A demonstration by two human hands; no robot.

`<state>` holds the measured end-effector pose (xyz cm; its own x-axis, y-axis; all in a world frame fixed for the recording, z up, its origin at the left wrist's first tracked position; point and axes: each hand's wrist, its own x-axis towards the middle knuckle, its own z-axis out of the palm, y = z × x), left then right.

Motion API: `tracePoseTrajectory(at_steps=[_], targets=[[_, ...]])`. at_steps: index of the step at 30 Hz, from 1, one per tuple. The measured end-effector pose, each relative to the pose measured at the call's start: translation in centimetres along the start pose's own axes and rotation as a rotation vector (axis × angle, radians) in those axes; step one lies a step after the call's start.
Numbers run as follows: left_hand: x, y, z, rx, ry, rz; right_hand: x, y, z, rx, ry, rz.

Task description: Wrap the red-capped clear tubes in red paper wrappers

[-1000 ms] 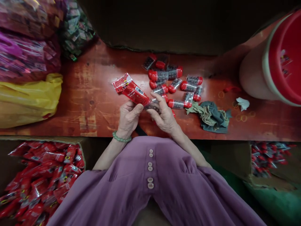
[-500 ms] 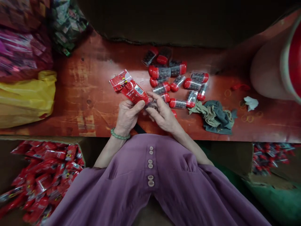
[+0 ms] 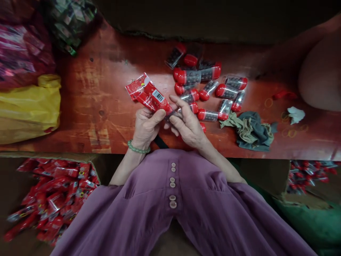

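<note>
My left hand (image 3: 146, 127), with a green bead bracelet (image 3: 138, 147) at its wrist, is closed on a red printed plastic packet (image 3: 151, 96). The thumb presses on the packet's lower part, below a white barcode label. My right hand (image 3: 188, 125) pinches the packet's lower right end, index finger stretched along it; what lies between these fingertips is partly hidden. Just beyond the right hand, several clear capsule-shaped tubes (image 3: 189, 76) with red rounded caps and dark contents lie on the red table (image 3: 112, 106).
A crumpled grey-green cloth (image 3: 253, 131), white tissue (image 3: 295, 115) and rubber bands (image 3: 291, 133) lie to the right, near a large pale tub (image 3: 321, 74). Filled bags and a yellow bag (image 3: 29, 110) stand left. Below sit boxes of red packets (image 3: 55, 199) and capped tubes (image 3: 309, 176).
The view has shifted, so the tubes and cloth appear farther right. Both hands keep hold of the packet; its upper end is folded a little differently, and my right index finger is more extended.
</note>
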<state>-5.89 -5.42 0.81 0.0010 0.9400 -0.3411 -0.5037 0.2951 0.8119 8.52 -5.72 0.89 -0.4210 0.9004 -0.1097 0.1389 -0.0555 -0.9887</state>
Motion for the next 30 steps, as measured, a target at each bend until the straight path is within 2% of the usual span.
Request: tracePoseTrajectory(at_steps=[2,6,11,15,19,21,23,25,30], targets=[[0.0,0.0,-0.3,-0.007,0.027,-0.021,0.2,0.0,0.2,-0.024,0.003,-0.014],[0.5,0.2,-1.1,-0.029,0.092,0.026,0.7,0.0,-0.1,-0.238,0.025,-0.184],[1.2,0.4,-1.4,-0.001,0.081,0.098,0.8,0.3,-0.4,-0.441,-0.005,-0.281],[1.3,0.2,-1.5,0.016,0.027,0.131,0.3,0.4,0.0,-0.397,0.021,-0.208],[0.5,0.1,-1.9,0.058,-0.011,0.141,0.0,-0.2,0.8,-0.063,0.058,-0.042],[0.2,0.1,-2.2,0.079,-0.024,0.137,0.1,-0.5,1.1,0.104,0.008,0.029],[0.1,0.2,-2.7,0.081,-0.033,0.136,0.3,-0.7,1.2,0.158,-0.043,0.051],[0.5,0.3,-3.0,0.042,-0.041,0.118,0.7,-0.7,1.1,0.093,-0.033,0.019],[1.5,0.4,-2.9,-0.055,-0.075,0.077,1.0,-0.3,0.9,-0.238,0.045,-0.07]])
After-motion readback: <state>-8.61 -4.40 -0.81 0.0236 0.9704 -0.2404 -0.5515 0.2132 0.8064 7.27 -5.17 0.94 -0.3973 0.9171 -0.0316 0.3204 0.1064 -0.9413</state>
